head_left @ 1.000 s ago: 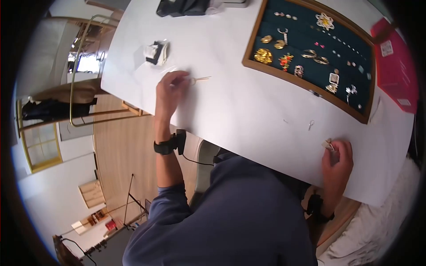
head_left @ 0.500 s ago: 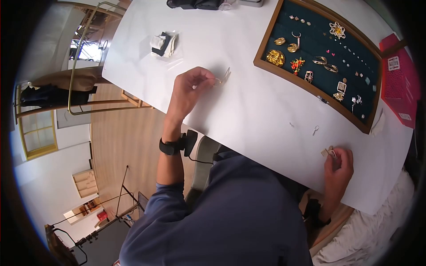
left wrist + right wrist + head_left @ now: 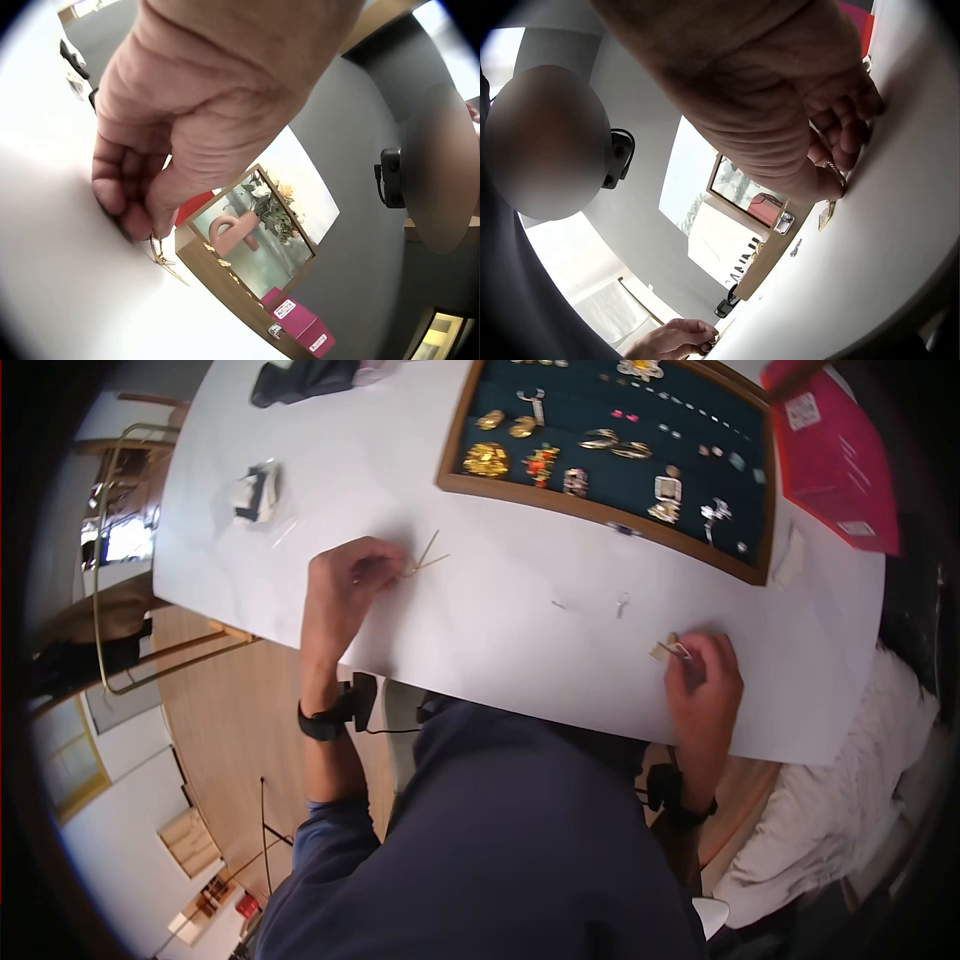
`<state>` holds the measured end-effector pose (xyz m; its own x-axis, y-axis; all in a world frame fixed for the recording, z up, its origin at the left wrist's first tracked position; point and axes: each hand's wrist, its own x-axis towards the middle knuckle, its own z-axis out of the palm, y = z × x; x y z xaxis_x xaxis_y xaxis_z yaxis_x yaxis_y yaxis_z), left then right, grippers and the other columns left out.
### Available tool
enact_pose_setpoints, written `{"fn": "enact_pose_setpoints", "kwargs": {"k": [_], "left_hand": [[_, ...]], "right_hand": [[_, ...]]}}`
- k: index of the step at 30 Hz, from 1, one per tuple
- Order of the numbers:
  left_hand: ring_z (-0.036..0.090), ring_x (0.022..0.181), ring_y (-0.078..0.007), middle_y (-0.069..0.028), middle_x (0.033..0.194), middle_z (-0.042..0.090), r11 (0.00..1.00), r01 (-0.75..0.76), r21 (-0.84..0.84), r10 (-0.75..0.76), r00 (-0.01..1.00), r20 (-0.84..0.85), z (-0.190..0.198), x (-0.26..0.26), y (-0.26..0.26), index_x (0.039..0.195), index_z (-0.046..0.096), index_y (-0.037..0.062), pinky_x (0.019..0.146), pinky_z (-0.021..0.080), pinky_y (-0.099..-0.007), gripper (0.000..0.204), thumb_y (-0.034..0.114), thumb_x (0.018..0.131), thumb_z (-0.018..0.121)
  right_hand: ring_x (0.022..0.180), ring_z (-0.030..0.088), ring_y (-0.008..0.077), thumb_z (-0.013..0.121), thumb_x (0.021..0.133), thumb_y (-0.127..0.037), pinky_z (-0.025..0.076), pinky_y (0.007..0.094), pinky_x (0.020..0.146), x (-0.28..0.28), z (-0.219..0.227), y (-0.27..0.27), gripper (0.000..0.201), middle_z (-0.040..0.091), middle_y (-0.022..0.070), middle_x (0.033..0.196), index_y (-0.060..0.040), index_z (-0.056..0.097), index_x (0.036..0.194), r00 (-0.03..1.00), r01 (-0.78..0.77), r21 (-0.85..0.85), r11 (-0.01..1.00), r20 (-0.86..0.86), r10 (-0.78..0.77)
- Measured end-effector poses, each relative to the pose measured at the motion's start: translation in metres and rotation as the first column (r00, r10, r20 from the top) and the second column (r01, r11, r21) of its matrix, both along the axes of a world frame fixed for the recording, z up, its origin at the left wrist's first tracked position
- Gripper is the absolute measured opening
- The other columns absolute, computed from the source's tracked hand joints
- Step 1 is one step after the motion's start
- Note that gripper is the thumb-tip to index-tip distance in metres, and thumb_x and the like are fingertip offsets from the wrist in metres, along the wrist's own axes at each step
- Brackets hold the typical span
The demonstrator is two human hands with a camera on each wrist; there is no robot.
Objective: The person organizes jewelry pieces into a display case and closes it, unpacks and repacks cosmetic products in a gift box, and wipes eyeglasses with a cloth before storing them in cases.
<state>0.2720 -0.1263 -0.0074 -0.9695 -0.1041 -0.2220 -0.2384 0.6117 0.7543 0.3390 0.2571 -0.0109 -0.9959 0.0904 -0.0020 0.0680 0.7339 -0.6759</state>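
Note:
My left hand (image 3: 345,585) is low over the white table at the left, with thumb and fingertips pinching a gold earring (image 3: 160,255) by its loop. Two thin gold bars spread from it in the head view. On the right, my right hand (image 3: 705,685) holds a small jewellery piece (image 3: 664,649) between thumb and curled fingers. Its flat gold part (image 3: 826,215) sticks out below the thumb, and a beaded band shows among the fingers in the right wrist view. Between the hands lie a small silver earring (image 3: 622,605) and a tiny thin silver piece (image 3: 558,605).
A wooden jewellery case (image 3: 690,558) lined in dark green holds many earrings and brooches beyond the hands. To its right stands a pink box (image 3: 835,460). A small black-and-white bundle (image 3: 258,495) on clear plastic and a black pouch (image 3: 305,380) lie at the left.
My left hand has taken hold of the gold earring, whose bars lay close together and now splay apart. The right hand keeps its hold on its piece. The head view has shifted.

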Motion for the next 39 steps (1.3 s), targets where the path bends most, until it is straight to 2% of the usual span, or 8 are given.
{"fn": "enact_pose_setpoints", "kwargs": {"k": [11, 16, 20, 24, 28, 32, 37, 39], "left_hand": [[0.064, 0.073, -0.0123, -0.0071, 0.082, 0.073, 0.972, 0.235, -0.022, -0.235, 0.971, -0.035, 0.010, 0.005, 0.054, 0.097, 0.074, -0.0036, 0.070, 0.052, -0.0278, 0.008, -0.003, 0.089, 0.071], [0.064, 0.073, -0.0125, -0.0081, 0.082, 0.073, 0.936, 0.338, -0.098, -0.342, 0.939, -0.036, 0.019, 0.004, 0.073, 0.093, 0.073, -0.0027, 0.069, 0.051, -0.0282, 0.005, -0.001, 0.089, 0.075], [0.066, 0.072, -0.0137, -0.0086, 0.081, 0.073, 0.964, 0.259, -0.058, -0.260, 0.966, -0.008, 0.020, 0.006, 0.088, 0.092, 0.073, -0.0026, 0.068, 0.052, -0.0282, 0.008, 0.003, 0.088, 0.078], [0.069, 0.076, -0.0163, -0.0086, 0.083, 0.074, 0.940, 0.315, 0.132, -0.305, 0.948, -0.087, 0.036, 0.017, 0.118, 0.094, 0.074, -0.0019, 0.072, 0.054, -0.0291, 0.016, 0.007, 0.085, 0.083], [0.072, 0.083, -0.0214, -0.0108, 0.092, 0.074, 0.773, 0.500, 0.391, -0.513, 0.855, -0.080, 0.037, 0.022, 0.138, 0.102, 0.074, -0.0001, 0.075, 0.055, -0.0305, 0.018, 0.010, 0.089, 0.081], [0.073, 0.088, -0.0189, -0.0094, 0.094, 0.075, 0.727, 0.440, 0.528, -0.432, 0.890, -0.146, 0.032, 0.021, 0.158, 0.109, 0.075, 0.0008, 0.081, 0.056, -0.0312, 0.023, 0.003, 0.086, 0.081], [0.073, 0.092, -0.0192, -0.0089, 0.102, 0.074, 0.673, 0.519, 0.527, -0.458, 0.852, -0.254, 0.029, 0.006, 0.166, 0.112, 0.071, -0.0014, 0.084, 0.057, -0.0307, 0.022, -0.001, 0.090, 0.076], [0.071, 0.092, -0.0148, -0.0068, 0.102, 0.073, 0.607, 0.443, 0.659, -0.503, 0.857, -0.114, 0.031, 0.002, 0.167, 0.112, 0.068, -0.0016, 0.083, 0.057, -0.0282, 0.020, -0.003, 0.092, 0.074]], "right_hand": [[0.070, 0.062, 0.0123, 0.068, 0.089, 0.002, 0.051, 0.0277, 0.067, 0.001, 0.007, 0.004, 0.008, 0.068, 0.0061, 0.086, -0.0003, 0.068, 0.097, 0.990, 0.103, -0.267, 0.958, 0.117, -0.074], [0.076, 0.066, 0.0086, 0.069, 0.093, 0.002, 0.051, 0.0231, 0.068, -0.007, 0.017, 0.013, 0.006, 0.070, 0.0033, 0.089, 0.0014, 0.069, 0.098, 0.981, 0.175, -0.544, 0.821, 0.163, -0.101], [0.079, 0.067, 0.0096, 0.067, 0.094, 0.003, 0.054, 0.0241, 0.070, -0.013, 0.025, 0.011, 0.006, 0.070, 0.0049, 0.093, 0.0023, 0.068, 0.101, 0.986, 0.164, -0.670, 0.724, 0.132, -0.101], [0.088, 0.069, 0.0116, 0.065, 0.096, 0.004, 0.060, 0.0277, 0.079, -0.012, 0.029, 0.003, 0.015, 0.070, 0.0074, 0.099, 0.0041, 0.069, 0.110, 0.985, 0.143, -0.793, 0.592, 0.172, -0.008], [0.097, 0.070, 0.0141, 0.064, 0.096, 0.004, 0.062, 0.0310, 0.085, -0.004, 0.022, -0.008, 0.022, 0.070, 0.0084, 0.102, 0.0050, 0.069, 0.118, 0.964, 0.104, -0.888, 0.448, 0.202, 0.175], [0.100, 0.072, 0.0169, 0.062, 0.097, 0.006, 0.060, 0.0328, 0.090, -0.002, 0.017, -0.020, 0.016, 0.070, 0.0105, 0.106, 0.0054, 0.065, 0.112, 0.965, 0.072, -0.920, 0.384, 0.163, 0.208], [0.098, 0.073, 0.0182, 0.062, 0.096, 0.006, 0.059, 0.0322, 0.092, -0.008, 0.024, -0.021, 0.013, 0.069, 0.0104, 0.105, 0.0050, 0.064, 0.109, 0.983, 0.025, -0.903, 0.428, 0.101, 0.155], [0.098, 0.073, 0.0184, 0.062, 0.096, 0.006, 0.059, 0.0318, 0.091, -0.012, 0.026, -0.019, 0.013, 0.069, 0.0101, 0.105, 0.0052, 0.064, 0.109, 0.987, 0.002, -0.891, 0.454, 0.074, 0.140]]}}
